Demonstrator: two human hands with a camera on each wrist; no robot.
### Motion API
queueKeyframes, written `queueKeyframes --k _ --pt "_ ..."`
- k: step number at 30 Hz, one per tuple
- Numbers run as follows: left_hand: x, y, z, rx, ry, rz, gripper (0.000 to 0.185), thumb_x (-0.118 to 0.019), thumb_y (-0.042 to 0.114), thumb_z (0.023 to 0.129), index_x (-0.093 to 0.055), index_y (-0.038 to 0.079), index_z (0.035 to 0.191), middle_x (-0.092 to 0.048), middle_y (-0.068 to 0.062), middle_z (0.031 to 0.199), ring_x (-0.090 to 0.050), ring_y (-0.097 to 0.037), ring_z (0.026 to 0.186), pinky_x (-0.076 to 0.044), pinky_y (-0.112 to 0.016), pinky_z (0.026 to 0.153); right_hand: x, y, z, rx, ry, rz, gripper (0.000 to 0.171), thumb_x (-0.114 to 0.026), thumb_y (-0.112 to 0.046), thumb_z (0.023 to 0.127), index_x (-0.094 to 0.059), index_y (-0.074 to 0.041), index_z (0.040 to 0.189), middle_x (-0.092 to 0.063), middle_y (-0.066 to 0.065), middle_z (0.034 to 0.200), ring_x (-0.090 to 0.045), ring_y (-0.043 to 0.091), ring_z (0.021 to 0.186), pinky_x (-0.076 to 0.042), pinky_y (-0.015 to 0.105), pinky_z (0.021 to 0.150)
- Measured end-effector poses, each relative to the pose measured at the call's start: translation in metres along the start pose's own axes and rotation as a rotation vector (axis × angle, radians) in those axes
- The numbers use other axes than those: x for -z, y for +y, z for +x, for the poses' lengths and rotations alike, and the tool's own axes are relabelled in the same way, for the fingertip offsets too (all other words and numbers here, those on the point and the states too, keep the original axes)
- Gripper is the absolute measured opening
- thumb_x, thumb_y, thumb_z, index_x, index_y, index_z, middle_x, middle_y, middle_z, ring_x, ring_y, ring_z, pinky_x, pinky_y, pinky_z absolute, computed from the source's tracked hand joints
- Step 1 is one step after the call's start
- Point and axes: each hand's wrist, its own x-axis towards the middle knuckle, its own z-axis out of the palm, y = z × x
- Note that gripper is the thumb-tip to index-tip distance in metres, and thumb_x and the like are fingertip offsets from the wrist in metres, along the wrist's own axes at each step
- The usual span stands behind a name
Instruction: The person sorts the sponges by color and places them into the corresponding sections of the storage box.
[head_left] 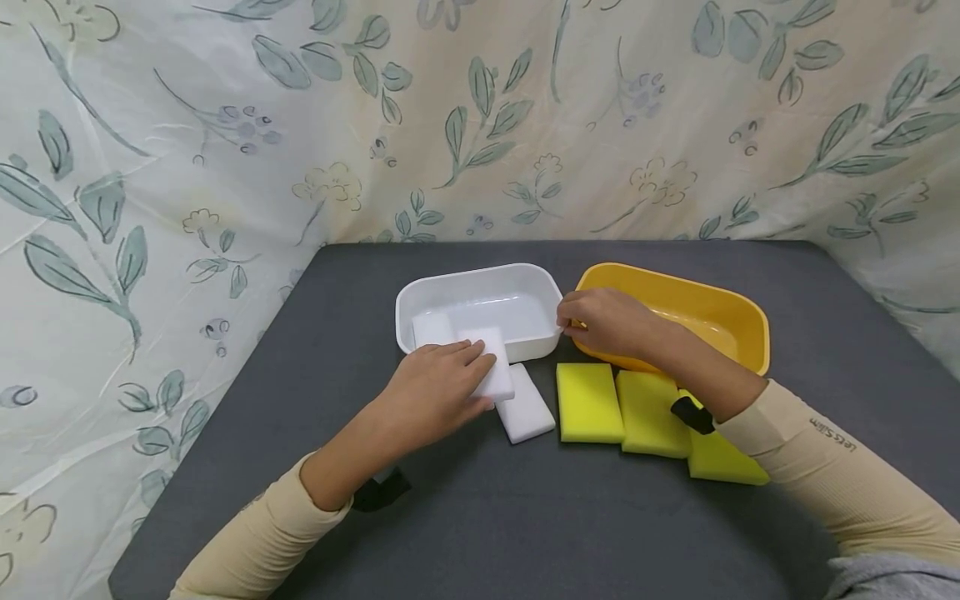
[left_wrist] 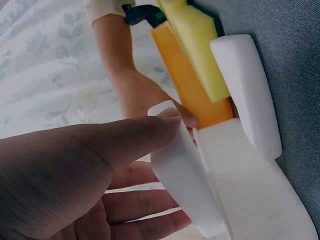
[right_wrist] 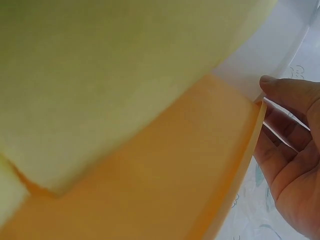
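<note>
1. Risk, white sponge (head_left: 491, 367): it sits tilted over the near rim of the white tub (head_left: 480, 287), held by the left hand (head_left: 435, 396). Judged likely to catch on that rim or tip back onto the bench (head_left: 525, 517) if the grip loosens, since part of it hangs outside the wall.
2. Risk, white tub: light plastic, standing just beside the yellow tub (head_left: 697, 308). A push from the sponge could slide it; the right hand (head_left: 607, 321) at the rims appears to steady against this.
3. Risk, second white sponge (head_left: 525, 408): lies flat on the bench, touching or just under the held one; it may be dragged or nudged as the left hand moves.
4. Left fingers (left_wrist: 150, 131): thumb on one face, other fingers on the opposite face, pinching the white sponge; moderately apart, by the sponge's thickness.
5. Right fingers (right_wrist: 287, 92): curled, thumb tip against the rim of the yellow tub where it meets the white tub; whether they truly pinch the rim or only press it cannot be told for certain.
6. Also present: another white sponge (head_left: 432, 327) already inside the white tub; three yellow sponges (head_left: 588, 402) in a row on the bench before the yellow tub, well clear of the left hand.
</note>
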Motion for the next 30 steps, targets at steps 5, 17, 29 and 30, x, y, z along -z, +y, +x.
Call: queueKeyframes --k 5,17,29,30 --pt "0.002 0.003 0.001 0.002 0.011 -0.015 0.041 -0.075 0.033 0.091 -0.064 0.008 0.121 -0.067 -0.01 0.126 -0.063 -0.025 0.119 -0.053 -0.042 0.092 0.001 0.001 -0.002 0.002 -0.001 0.001 0.011 -0.079 0.0 0.083 -0.076 -0.007 0.091 -0.072 0.006 0.092 -0.06 0.019 0.074 -0.057 0.031 0.073" --pt "0.004 0.008 0.005 0.004 0.066 -0.022 0.032 -0.072 0.029 0.094 -0.064 0.006 0.115 -0.069 -0.01 0.122 -0.065 -0.024 0.114 -0.055 -0.041 0.086 0.002 0.002 -0.007 0.014 0.004 0.003 0.011 -0.079 0.0 0.083 -0.076 -0.007 0.091 -0.072 0.006 0.092 -0.061 0.02 0.074 -0.057 0.031 0.072" --pt "0.004 0.004 0.01 0.017 0.086 -0.046 0.026 -0.071 0.026 0.095 -0.063 0.006 0.109 -0.071 -0.008 0.115 -0.07 -0.024 0.099 -0.057 -0.04 0.076 0.003 0.002 -0.007 0.02 0.006 -0.004 0.01 -0.079 -0.001 0.083 -0.076 -0.007 0.091 -0.072 0.005 0.09 -0.059 0.018 0.072 -0.056 0.03 0.071" --pt "0.004 0.004 0.01 0.018 0.087 -0.047 0.025 -0.071 0.026 0.095 -0.063 0.007 0.109 -0.071 -0.007 0.114 -0.07 -0.024 0.096 -0.057 -0.04 0.074 0.003 0.002 -0.007 0.02 0.007 -0.003 0.01 -0.079 -0.001 0.083 -0.076 -0.007 0.091 -0.072 0.005 0.09 -0.06 0.018 0.072 -0.056 0.03 0.071"
